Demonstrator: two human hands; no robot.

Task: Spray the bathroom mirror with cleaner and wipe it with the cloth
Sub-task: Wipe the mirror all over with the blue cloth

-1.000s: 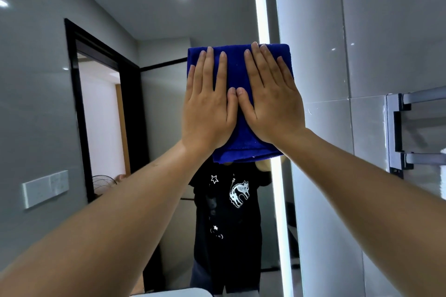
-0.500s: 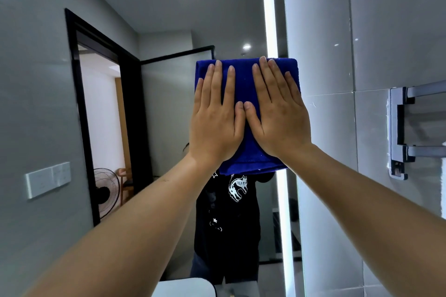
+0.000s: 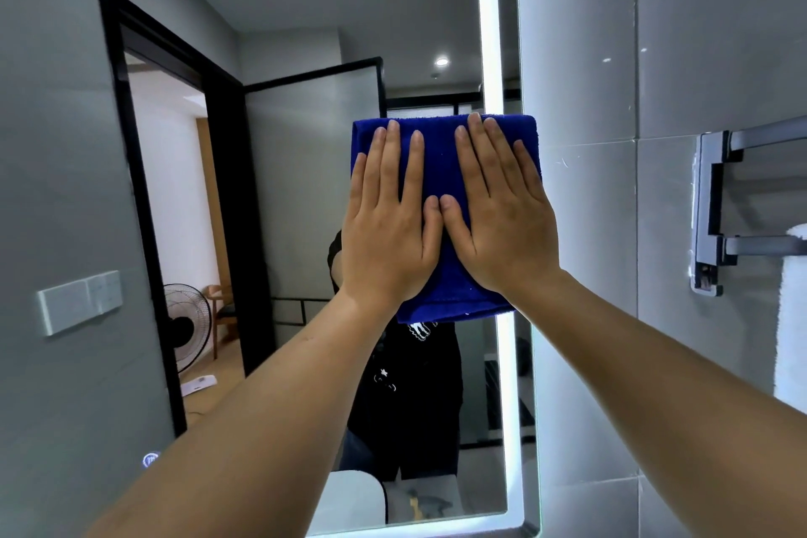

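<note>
Two hands press a folded blue cloth (image 3: 441, 170) flat against the mirror (image 3: 279, 170), near its lit right edge. The left hand (image 3: 388, 227) and right hand (image 3: 502, 223) lie side by side on the cloth, fingers straight and slightly spread, pointing up, with the thumbs touching at the middle. Neither hand curls round the cloth; both hold it to the glass with flat palms.

The cloth's long axis runs up and down. Its top edge lies level just above the fingertips, and its bottom edge hangs below the wrists, slanting a little. Its right side overlaps the light strip (image 3: 487, 13) that runs down the mirror's right border. Much of the cloth's middle and lower part is hidden under the hands, so how it is folded cannot be told.

Both forearms enter from the bottom corners and are cut off by the frame. In the mirror, the person's reflection shows only as a black shirt (image 3: 419, 389) below the cloth; the rest is hidden behind the cloth and hands. The reflection also shows a black door frame (image 3: 131, 170), a fan (image 3: 185, 325) and a wall switch (image 3: 78, 301).

On the tiled wall (image 3: 698, 35) right of the mirror, a grey towel rack (image 3: 712, 210) is cut off by the frame edge, with a white towel (image 3: 790, 310) partly in view beneath it. Small items reflected at the mirror's bottom are too blurred to name.
</note>
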